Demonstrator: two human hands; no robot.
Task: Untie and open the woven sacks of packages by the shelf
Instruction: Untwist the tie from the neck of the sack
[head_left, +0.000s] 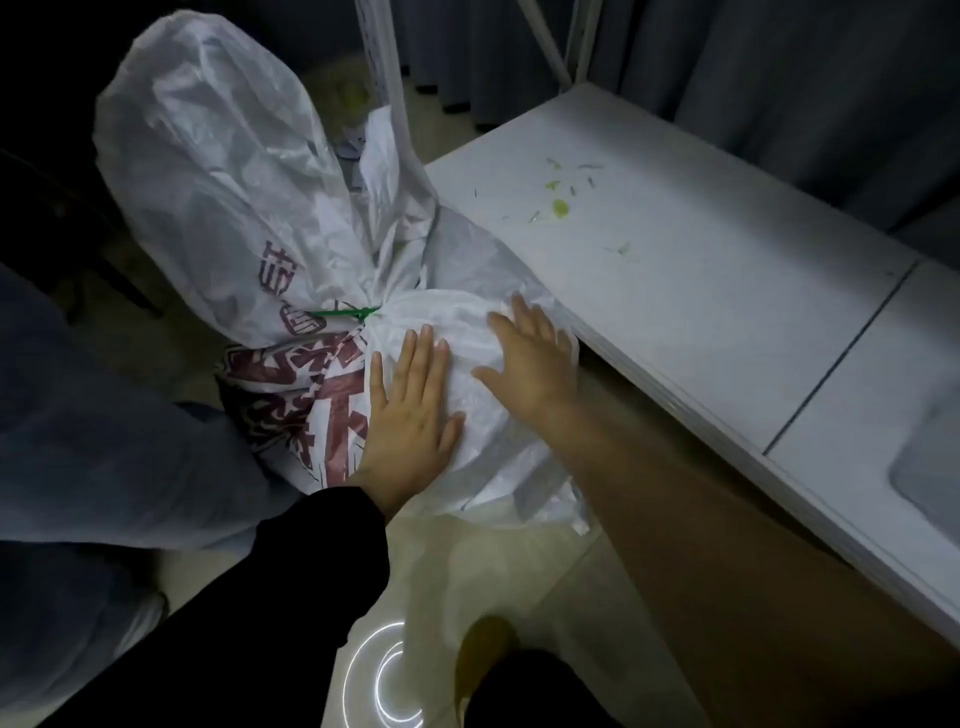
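A white woven sack (218, 197) with dark red printed characters stands on the floor at centre left. Its neck is cinched by a green tie (345, 314), and loose fabric fans out above the knot. My left hand (413, 410) lies flat on the sack just below the tie, fingers straight. My right hand (530, 358) rests flat on the sack's right bulge, fingers spread. Neither hand touches the tie.
A white shelf board (701, 270) with green crumbs runs along the right, and a white shelf post (384, 67) rises behind the sack. A person's blue-trousered leg (104, 441) stands at left. Dark curtains hang behind. Beige floor lies below.
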